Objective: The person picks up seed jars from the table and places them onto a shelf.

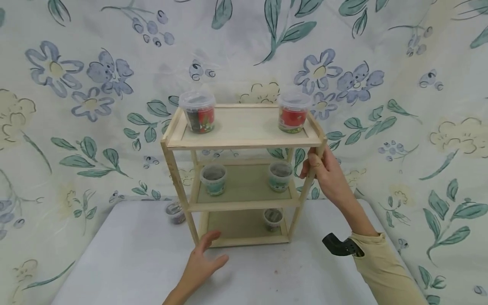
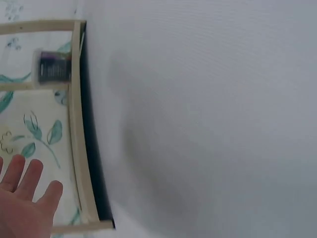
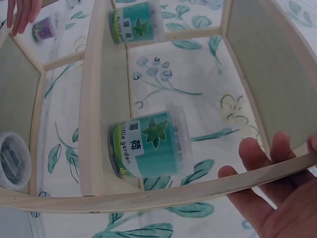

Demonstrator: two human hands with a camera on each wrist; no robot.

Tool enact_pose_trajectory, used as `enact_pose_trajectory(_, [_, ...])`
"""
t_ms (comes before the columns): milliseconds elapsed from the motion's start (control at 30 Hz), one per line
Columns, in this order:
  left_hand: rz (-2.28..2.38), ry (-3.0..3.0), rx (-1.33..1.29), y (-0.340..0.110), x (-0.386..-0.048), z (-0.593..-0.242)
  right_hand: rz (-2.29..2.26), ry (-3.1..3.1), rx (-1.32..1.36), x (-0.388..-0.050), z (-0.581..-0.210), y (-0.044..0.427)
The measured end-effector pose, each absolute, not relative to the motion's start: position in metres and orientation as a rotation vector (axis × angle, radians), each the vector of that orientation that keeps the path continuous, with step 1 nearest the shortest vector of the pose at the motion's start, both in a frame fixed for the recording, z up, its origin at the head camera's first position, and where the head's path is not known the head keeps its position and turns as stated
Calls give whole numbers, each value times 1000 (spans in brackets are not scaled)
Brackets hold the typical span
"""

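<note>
A three-tier wooden rack (image 1: 244, 206) stands on a white table. My right hand (image 1: 331, 176) grips its right front post just under the top shelf; the right wrist view shows the fingers around the post (image 3: 163, 197). Low at the rack's left front, my left hand (image 1: 202, 264) is held with fingers spread and holds nothing; whether a fingertip touches the bottom shelf I cannot tell. Red-labelled tubs (image 1: 198, 114) sit at both ends of the top shelf. Two teal "little garden" tubs (image 3: 153, 144) stand on the middle shelf. One small tub (image 1: 273, 219) is at the bottom shelf's right.
Behind the rack's left side, another lidded tub (image 1: 175, 212) with a purple label stands on the white table (image 1: 126, 258). A floral cloth (image 1: 411, 106) hangs behind the table. A black strap (image 1: 339, 245) circles my right wrist.
</note>
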State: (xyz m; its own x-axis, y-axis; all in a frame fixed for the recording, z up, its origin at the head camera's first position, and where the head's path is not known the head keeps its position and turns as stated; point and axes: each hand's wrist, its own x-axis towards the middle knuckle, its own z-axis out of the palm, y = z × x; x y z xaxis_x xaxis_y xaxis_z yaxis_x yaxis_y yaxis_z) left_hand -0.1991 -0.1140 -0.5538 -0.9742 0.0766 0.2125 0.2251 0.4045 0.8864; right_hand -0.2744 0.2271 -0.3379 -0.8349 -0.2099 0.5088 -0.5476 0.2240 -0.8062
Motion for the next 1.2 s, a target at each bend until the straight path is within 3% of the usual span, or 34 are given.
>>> enact_pose_trajectory(367, [-1523,-2429,-143,-157,-189,-558,1642,-2205,676,-274,-339,232])
enact_pose_trajectory(700, [-1528,-2364,129,-193,-213,-555,1681,-2202,664,-274,-340,231])
enact_pose_trajectory(1200, [-1569,-2512,295,-226,-253,-559,1664,-2187,704,-274,-338,227])
